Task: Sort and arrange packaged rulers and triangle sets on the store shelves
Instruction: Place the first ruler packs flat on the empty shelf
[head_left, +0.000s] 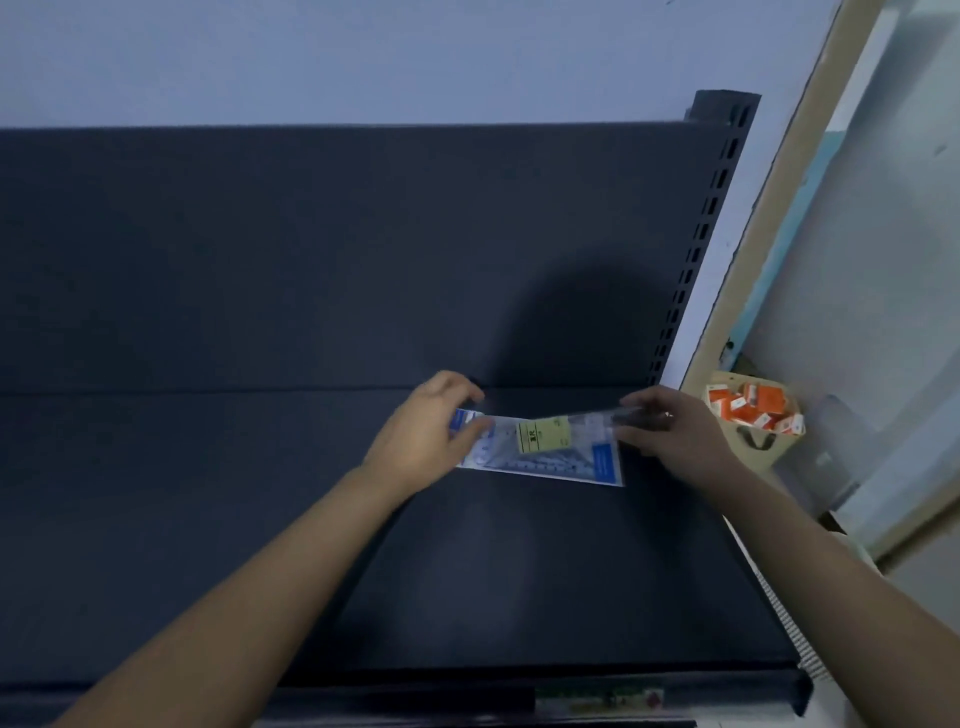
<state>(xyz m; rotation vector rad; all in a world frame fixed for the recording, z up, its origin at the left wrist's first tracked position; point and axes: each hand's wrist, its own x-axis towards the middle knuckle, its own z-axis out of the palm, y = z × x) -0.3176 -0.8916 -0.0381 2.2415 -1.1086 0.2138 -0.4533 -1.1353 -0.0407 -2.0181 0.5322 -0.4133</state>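
A clear packaged ruler and triangle set (550, 452) with blue ends and a yellow label lies near the back of the dark shelf (519, 571), right of the middle. My left hand (426, 431) grips the package's left end, thumb on top. My right hand (670, 431) pinches a slim clear packaged ruler (597, 418) that lies along the upper right edge of the set. Whether the package rests flat on the shelf or is slightly lifted is unclear.
The shelf's dark back panel (311, 249) rises behind, with a slotted upright (701, 244) at the right. Beyond the shelf's right edge a brown bag (753, 441) holds several orange and white boxes (753, 405). A label strip (597, 699) runs along the shelf's front edge.
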